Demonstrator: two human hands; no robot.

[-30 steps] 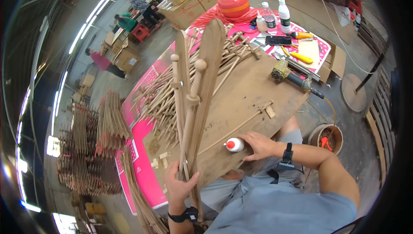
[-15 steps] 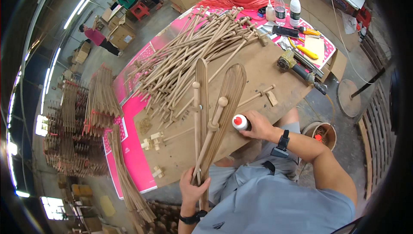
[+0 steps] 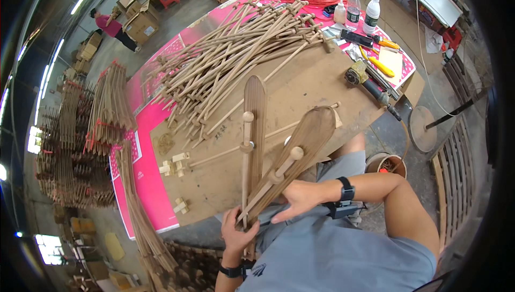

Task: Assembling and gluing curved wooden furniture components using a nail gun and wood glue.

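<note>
My left hand (image 3: 237, 231) is closed around the lower ends of two crossing flat, grooved wooden blades. One blade (image 3: 255, 101) stands nearly upright; the other blade (image 3: 317, 125) leans right. A ball-ended wooden rod (image 3: 246, 166) lies along the upright one, and a second ball-ended rod (image 3: 284, 167) lies along the leaning one. Each rod has a collar partway down. My right hand (image 3: 300, 198) is beside the leaning blade, thumb stretched out; its other fingers are partly hidden. Past that blade a small white edge (image 3: 287, 140) shows, mostly covered.
Many wooden rods (image 3: 230, 61) are heaped on the cardboard-topped table (image 3: 322, 88). Small wooden blocks (image 3: 174, 165) lie left. A power tool (image 3: 367, 81), yellow-handled pliers (image 3: 382, 66) and bottles (image 3: 371, 13) stand or lie at right. Bundled sticks (image 3: 137, 206) lean against the table's left side.
My right hand has let go of the white, red-capped bottle and moved down and left to the leaning blade. That blade tilts further right, and the view has shifted.
</note>
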